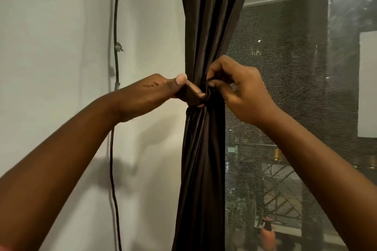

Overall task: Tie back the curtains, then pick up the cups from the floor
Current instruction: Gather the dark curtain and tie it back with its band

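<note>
A smooth pale wall [61, 26] fills the frame's left, a mesh window screen [275, 87] its right. At centre, the left hand [146, 96] and right hand [240, 91] both pinch a dark fabric tie-back band [192, 96] cinching the glossy dark-brown pleated curtain [204, 169].

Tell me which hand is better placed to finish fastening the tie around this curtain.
Probably the right hand: its fingertips pinch the tie's loop at the front of the gathered curtain. The left hand holds the strap taut from the wall side, so it seems best kept as the anchor.
</note>
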